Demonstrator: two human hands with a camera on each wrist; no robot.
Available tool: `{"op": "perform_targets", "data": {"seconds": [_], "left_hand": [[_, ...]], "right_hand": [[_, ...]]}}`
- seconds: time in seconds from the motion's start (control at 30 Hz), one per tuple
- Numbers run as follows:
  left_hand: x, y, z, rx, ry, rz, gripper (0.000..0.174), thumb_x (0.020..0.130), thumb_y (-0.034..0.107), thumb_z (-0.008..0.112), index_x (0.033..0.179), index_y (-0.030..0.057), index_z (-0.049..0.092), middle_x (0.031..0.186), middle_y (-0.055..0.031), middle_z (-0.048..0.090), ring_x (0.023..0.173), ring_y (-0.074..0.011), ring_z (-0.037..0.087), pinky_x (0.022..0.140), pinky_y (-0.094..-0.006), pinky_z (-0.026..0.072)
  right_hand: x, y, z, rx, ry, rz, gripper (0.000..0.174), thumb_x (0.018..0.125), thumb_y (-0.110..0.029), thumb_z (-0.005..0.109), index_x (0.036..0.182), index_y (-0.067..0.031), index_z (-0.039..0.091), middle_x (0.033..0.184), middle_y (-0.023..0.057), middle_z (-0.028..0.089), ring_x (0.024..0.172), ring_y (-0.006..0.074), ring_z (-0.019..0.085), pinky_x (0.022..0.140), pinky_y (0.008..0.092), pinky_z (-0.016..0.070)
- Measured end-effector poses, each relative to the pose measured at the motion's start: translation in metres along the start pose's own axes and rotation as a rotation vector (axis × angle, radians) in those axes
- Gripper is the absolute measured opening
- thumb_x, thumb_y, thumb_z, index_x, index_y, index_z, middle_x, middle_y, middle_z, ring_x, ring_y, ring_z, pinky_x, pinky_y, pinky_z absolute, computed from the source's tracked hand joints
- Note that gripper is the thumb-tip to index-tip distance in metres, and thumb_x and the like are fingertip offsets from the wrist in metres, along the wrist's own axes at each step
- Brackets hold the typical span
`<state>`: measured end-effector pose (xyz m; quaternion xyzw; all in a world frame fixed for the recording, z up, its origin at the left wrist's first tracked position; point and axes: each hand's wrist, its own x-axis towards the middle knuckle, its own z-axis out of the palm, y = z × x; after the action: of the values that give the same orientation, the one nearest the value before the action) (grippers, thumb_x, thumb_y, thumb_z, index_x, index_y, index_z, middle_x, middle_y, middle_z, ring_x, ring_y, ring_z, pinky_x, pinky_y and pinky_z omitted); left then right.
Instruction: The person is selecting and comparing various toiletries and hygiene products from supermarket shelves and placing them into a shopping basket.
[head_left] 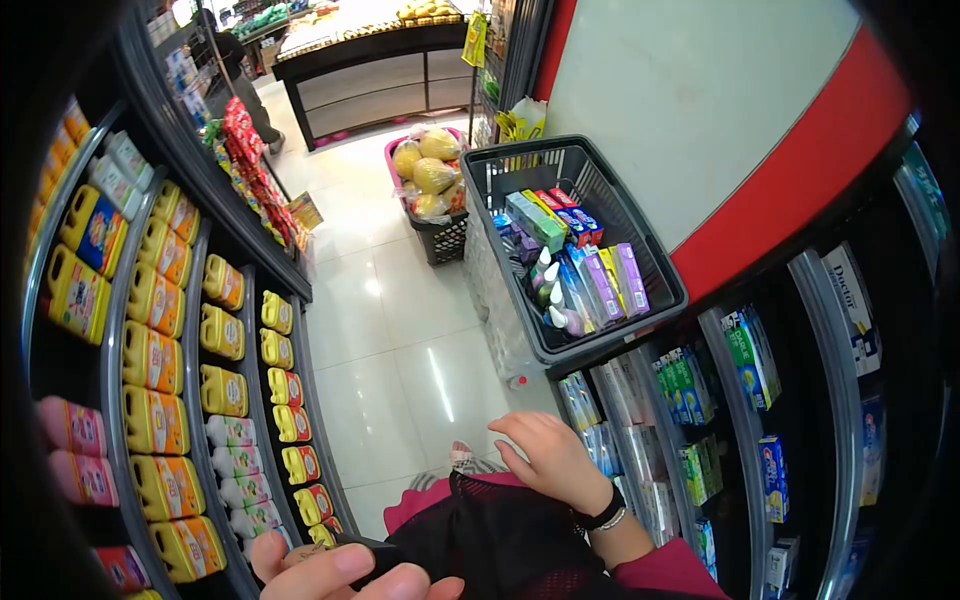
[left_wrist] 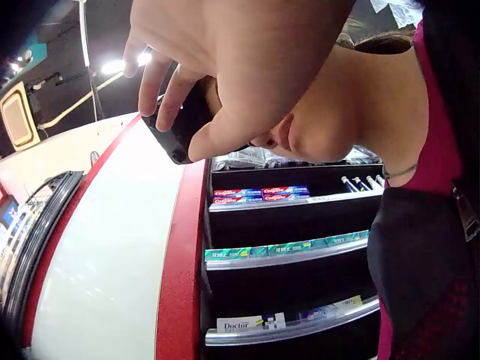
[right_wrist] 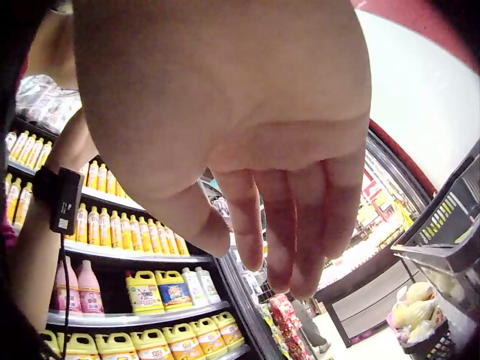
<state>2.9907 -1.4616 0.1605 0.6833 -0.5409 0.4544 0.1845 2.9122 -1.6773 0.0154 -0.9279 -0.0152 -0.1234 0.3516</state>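
Observation:
My left hand (left_wrist: 247,60) is raised close to my face. Its thumb and fingers pinch a flat black device (left_wrist: 180,124), which is partly hidden behind them. In the head view, fingertips of this hand (head_left: 345,578) loom large at the bottom edge. My right hand (head_left: 545,450) hangs in front of my body, a black band (head_left: 605,512) around its wrist. Nothing is in it, and in the right wrist view its fingers (right_wrist: 281,217) extend loosely downward. Nearest to it, boxed toothbrushes and toothpaste (head_left: 600,445) stand on the right-hand shelf.
A dark basket (head_left: 625,345) of boxes and bottles stands ahead on a stack. Beyond it, a second basket (head_left: 440,240) holds bagged yellow fruit (head_left: 433,175). Shelves of yellow jugs (head_left: 155,360) line the left. Tiled floor (head_left: 385,350) runs between, toward a display counter (head_left: 370,80) and a person (head_left: 240,75).

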Motion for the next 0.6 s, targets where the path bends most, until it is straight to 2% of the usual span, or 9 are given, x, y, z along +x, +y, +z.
{"op": "perform_targets", "data": {"seconds": [0.23,0.37,0.43,0.47,0.57,0.6], "left_hand": [[0.025,-0.081,0.080,-0.117,-0.010,0.197,0.101,0.087,0.026,0.058,0.137,0.0399,-0.029,0.099,-0.0061,0.060,0.075,-0.0203,0.057,0.071,-0.0390,0.0530],[0.040,-0.144,0.131,-0.191,-0.033,0.234,0.101,0.087,0.026,0.058,0.138,0.0377,-0.029,0.099,-0.0067,0.060,0.077,-0.0193,0.057,0.070,-0.0372,0.0535],[0.059,-0.202,0.164,-0.311,-0.061,0.669,0.101,0.087,0.026,0.059,0.137,0.0400,-0.028,0.099,-0.0078,0.059,0.078,-0.0199,0.057,0.068,-0.0363,0.0536],[0.060,-0.205,0.166,-0.354,-0.192,0.470,0.101,0.087,0.025,0.059,0.137,0.0422,-0.027,0.100,-0.0091,0.059,0.079,-0.0207,0.057,0.069,-0.0372,0.0531],[0.079,-0.265,0.222,-0.428,-0.120,0.609,0.102,0.088,0.023,0.058,0.134,0.0461,-0.030,0.100,-0.0091,0.058,0.081,-0.0212,0.056,0.072,-0.0385,0.0523],[0.074,-0.278,0.246,-0.504,-0.027,0.545,0.087,0.089,0.022,0.057,0.146,0.0340,-0.008,0.103,-0.0113,0.058,0.087,-0.0222,0.056,0.077,-0.0378,0.0507]], "right_hand": [[0.058,0.038,-0.003,-0.061,0.061,0.118,0.021,0.080,-0.009,0.062,0.100,-0.0052,0.058,0.093,0.0123,0.062,0.090,0.0305,0.059,0.079,0.0386,0.0461],[0.105,0.055,0.000,-0.079,0.085,0.198,0.022,0.080,-0.009,0.063,0.101,-0.0051,0.058,0.093,0.0123,0.062,0.090,0.0303,0.059,0.079,0.0383,0.0461],[0.133,0.062,0.002,-0.105,0.120,0.233,0.022,0.080,-0.009,0.063,0.101,-0.0051,0.058,0.093,0.0122,0.061,0.090,0.0301,0.059,0.080,0.0381,0.0462],[0.148,0.067,0.002,-0.113,0.130,0.257,0.022,0.080,-0.009,0.063,0.101,-0.0051,0.058,0.093,0.0122,0.061,0.090,0.0301,0.059,0.080,0.0381,0.0462],[0.202,0.080,0.005,-0.149,0.189,0.330,0.021,0.080,-0.009,0.062,0.100,-0.0052,0.059,0.094,0.0119,0.061,0.090,0.0300,0.059,0.079,0.0382,0.0464],[0.220,0.084,0.006,-0.150,0.210,0.348,0.020,0.080,-0.009,0.062,0.100,-0.0052,0.059,0.094,0.0117,0.062,0.091,0.0299,0.059,0.079,0.0381,0.0465]]}}
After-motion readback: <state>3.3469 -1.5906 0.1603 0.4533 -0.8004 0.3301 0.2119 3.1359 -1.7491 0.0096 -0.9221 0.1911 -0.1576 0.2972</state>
